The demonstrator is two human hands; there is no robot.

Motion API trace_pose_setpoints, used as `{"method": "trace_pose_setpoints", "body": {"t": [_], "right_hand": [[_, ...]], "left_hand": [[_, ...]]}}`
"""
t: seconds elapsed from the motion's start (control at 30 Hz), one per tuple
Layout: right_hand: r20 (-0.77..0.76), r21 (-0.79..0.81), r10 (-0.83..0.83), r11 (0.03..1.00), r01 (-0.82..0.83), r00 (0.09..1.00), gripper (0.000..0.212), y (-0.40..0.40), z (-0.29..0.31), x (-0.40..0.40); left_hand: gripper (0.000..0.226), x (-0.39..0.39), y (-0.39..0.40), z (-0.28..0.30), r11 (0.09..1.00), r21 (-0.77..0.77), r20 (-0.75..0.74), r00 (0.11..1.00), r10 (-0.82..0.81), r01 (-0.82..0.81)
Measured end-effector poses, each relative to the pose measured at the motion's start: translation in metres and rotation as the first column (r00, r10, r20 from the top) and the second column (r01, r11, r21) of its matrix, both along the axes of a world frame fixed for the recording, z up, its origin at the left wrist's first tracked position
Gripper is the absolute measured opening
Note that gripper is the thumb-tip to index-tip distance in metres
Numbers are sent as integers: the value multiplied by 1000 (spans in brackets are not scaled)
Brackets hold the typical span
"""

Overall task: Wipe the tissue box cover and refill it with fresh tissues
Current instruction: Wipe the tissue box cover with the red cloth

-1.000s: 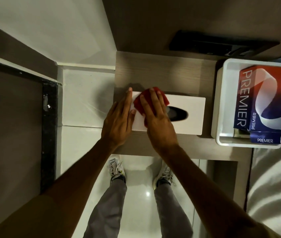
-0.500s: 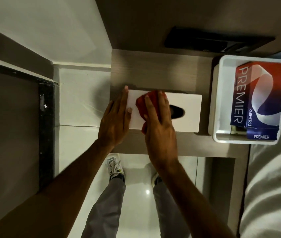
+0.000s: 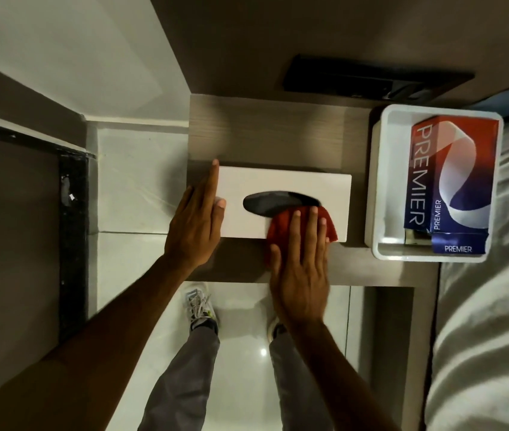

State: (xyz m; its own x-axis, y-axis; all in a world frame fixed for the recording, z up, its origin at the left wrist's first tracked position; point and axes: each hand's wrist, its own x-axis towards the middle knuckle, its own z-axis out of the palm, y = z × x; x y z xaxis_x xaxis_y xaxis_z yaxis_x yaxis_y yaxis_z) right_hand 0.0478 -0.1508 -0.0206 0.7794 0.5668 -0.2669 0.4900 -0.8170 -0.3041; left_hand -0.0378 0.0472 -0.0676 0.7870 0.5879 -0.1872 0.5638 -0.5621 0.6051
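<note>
A white tissue box cover point(image 3: 281, 185) with a dark oval slot lies flat on a wooden bedside table point(image 3: 275, 132). My left hand point(image 3: 195, 225) rests flat against the cover's left end, fingers together, steadying it. My right hand point(image 3: 301, 262) presses a red cloth point(image 3: 329, 223) onto the cover's near right part, just below the slot; the cloth hangs over the front edge. To the right, a red, white and blue PREMIER tissue pack point(image 3: 452, 172) lies inside a white tray point(image 3: 379, 181).
A second PREMIER pack point(image 3: 458, 244) sits at the tray's near end. A black panel point(image 3: 346, 79) lies at the table's back. White bedding point(image 3: 496, 306) fills the right side. Below the table are a tiled floor and my shoes point(image 3: 198, 309).
My right hand has slid the red cloth from the cover's left part to its near right part, uncovering the slot. My left hand stays at the left end.
</note>
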Motion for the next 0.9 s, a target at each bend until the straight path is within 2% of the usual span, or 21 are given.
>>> {"method": "trace_pose_setpoints", "body": {"t": [0.07, 0.2, 0.3, 0.4, 0.47, 0.6, 0.67, 0.77, 0.9], "right_hand": [[-7, 2, -39, 999, 39, 999, 70, 19, -2, -3], [29, 24, 70, 997, -71, 997, 66, 14, -9, 4], [-14, 79, -34, 996, 35, 999, 65, -6, -7, 21], [-58, 104, -144, 983, 149, 988, 68, 11, -6, 28], [-43, 94, -87, 991, 91, 995, 68, 27, -8, 26], [-17, 43, 159, 986, -159, 987, 70, 16, -7, 24], [-22, 32, 116, 993, -116, 993, 70, -2, -4, 25], [-69, 5, 13, 1000, -12, 998, 81, -15, 3, 27], [-116, 68, -117, 990, 126, 986, 74, 4, 10, 32]], "left_hand": [[60, 0, 1, -1, 1000, -1, -4, 1000, -5, 5], [60, -1, 3, -2, 1000, 16, 0, 1000, -12, 12], [60, -1, 3, -1, 1000, 19, 10, 1000, -20, 20], [61, -1, 3, -2, 1000, 4, 18, 1000, -13, 13], [62, -1, 3, -3, 1000, -5, 27, 1000, -10, 10], [62, 0, 3, -1, 1000, -12, 50, 999, -7, 7], [62, 0, 4, 1, 1000, -3, 51, 999, -18, 19], [61, -1, 4, 2, 1000, -1, 36, 999, -24, 24], [61, 0, 3, 1, 1000, -6, 39, 999, -14, 14]]}}
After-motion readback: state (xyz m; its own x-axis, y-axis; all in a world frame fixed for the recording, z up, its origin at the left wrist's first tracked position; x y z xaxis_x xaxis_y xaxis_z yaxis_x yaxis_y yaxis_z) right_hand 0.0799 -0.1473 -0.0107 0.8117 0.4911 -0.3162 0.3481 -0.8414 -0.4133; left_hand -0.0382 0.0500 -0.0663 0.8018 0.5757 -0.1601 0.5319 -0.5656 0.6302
